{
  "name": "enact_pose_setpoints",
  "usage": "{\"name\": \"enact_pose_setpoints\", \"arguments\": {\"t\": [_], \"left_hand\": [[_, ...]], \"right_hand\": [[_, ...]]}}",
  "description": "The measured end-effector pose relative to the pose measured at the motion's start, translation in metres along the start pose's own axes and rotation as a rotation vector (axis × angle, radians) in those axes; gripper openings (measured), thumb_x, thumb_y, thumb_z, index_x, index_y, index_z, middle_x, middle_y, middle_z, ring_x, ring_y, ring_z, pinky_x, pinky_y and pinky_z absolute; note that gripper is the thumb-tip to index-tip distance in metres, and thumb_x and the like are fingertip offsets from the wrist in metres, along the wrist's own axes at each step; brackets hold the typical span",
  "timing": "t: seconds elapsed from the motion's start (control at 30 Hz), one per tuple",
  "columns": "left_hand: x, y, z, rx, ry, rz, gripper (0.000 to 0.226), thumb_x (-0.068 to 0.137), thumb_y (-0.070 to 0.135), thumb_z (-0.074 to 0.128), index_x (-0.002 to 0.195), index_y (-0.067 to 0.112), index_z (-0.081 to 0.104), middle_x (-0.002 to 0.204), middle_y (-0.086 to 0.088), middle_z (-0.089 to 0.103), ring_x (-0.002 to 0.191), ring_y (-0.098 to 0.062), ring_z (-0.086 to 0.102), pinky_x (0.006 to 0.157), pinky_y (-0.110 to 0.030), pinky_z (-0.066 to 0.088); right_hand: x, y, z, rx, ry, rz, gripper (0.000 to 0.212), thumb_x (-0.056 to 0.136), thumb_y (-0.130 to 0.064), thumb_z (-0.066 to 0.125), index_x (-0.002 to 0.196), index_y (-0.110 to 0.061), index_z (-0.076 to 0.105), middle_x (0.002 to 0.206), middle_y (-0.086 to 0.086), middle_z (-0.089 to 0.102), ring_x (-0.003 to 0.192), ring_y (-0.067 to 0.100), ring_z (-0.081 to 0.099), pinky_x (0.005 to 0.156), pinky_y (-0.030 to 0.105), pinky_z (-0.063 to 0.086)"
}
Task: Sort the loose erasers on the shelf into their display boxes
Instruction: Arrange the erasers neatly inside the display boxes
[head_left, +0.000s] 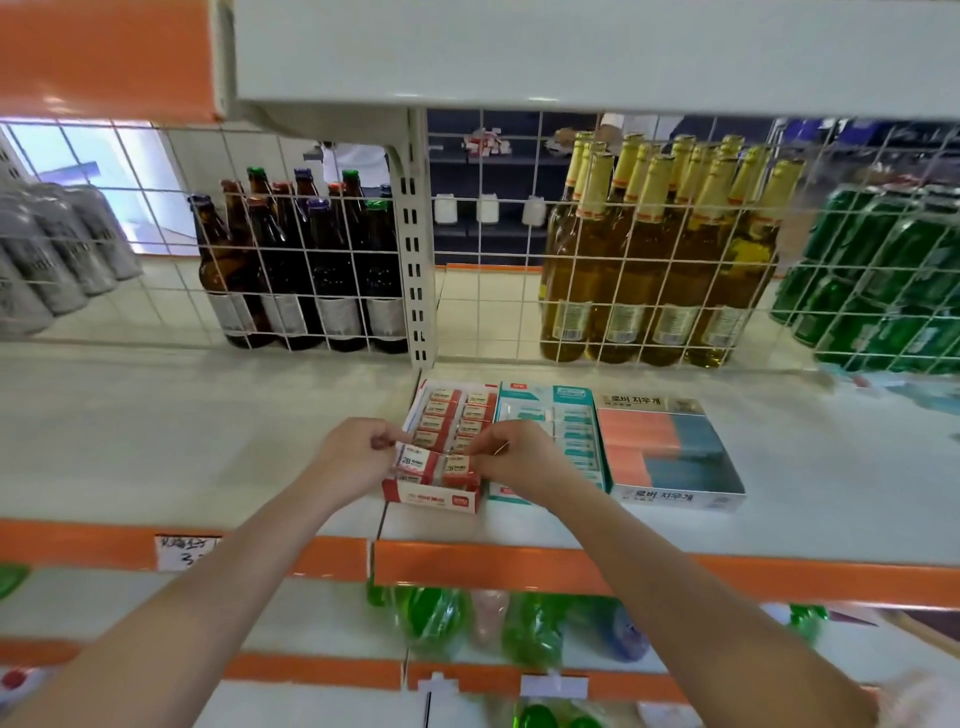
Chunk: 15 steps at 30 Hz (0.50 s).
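At the front of the shelf (208, 441), both hands work over the red box (434, 496). The left hand (356, 460) pinches one red-and-white eraser (421, 460) at its left end, and the right hand (514, 457) pinches a second eraser (457, 464) just beside it; both erasers sit at the near end of the box, about level with its rim. Whether they are fully seated I cannot tell.

By the look of it, the sorting is nearly done. The red box holds two neat rows behind the hands, the teal box (550, 441) next to it looks filled, and the grey box (670, 452) further right holds orange and dark blue bars. No loose erasers show on the bare shelf around them. What seems left is settling these two in place.

The right wrist covers the teal box's near corner. Beyond the wire grid (519, 291), bottles (311, 270) and cans (883, 291) stand on another shelf, and the far right edge is blurred.
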<state>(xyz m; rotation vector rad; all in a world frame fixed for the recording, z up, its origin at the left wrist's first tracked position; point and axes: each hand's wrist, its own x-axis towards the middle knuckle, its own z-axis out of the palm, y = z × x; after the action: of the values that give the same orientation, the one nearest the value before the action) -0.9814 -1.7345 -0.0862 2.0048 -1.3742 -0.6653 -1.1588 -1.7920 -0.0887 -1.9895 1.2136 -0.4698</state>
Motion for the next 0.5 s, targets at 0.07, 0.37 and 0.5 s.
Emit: {"name": "enact_pose_setpoints", "arguments": {"t": [0.07, 0.37, 0.5], "left_hand": [[-0.001, -0.002, 0.0, 0.024, 0.035, 0.011, 0.023, 0.092, 0.008, 0.049, 0.107, 0.012, 0.067, 0.104, -0.002, 0.064, 0.088, -0.012, 0.056, 0.064, -0.018, 0.042], [-0.012, -0.006, -0.002, 0.378, -0.106, 0.266, 0.038, 0.092, 0.026, 0.055, 0.128, 0.015, 0.055, 0.127, 0.001, 0.054, 0.116, -0.016, 0.05, 0.095, -0.024, 0.038], [-0.012, -0.007, 0.001, 0.629, -0.201, 0.35, 0.054, 0.086, 0.035, 0.061, 0.135, 0.02, 0.045, 0.13, 0.004, 0.05, 0.117, -0.012, 0.046, 0.095, -0.023, 0.038]], "right_hand": [[-0.002, -0.002, 0.001, -0.013, -0.005, -0.012, 0.019, 0.087, -0.013, 0.061, 0.106, -0.011, 0.067, 0.112, 0.003, 0.064, 0.093, 0.009, 0.054, 0.079, 0.018, 0.045], [-0.013, -0.015, 0.0, -0.274, -0.131, -0.087, 0.038, 0.083, -0.024, 0.069, 0.118, -0.012, 0.061, 0.111, 0.004, 0.063, 0.096, 0.017, 0.06, 0.085, 0.029, 0.052], [-0.014, -0.017, 0.003, -0.379, -0.144, -0.126, 0.04, 0.083, -0.021, 0.068, 0.121, -0.011, 0.059, 0.116, 0.005, 0.059, 0.101, 0.02, 0.059, 0.087, 0.028, 0.051]]}}
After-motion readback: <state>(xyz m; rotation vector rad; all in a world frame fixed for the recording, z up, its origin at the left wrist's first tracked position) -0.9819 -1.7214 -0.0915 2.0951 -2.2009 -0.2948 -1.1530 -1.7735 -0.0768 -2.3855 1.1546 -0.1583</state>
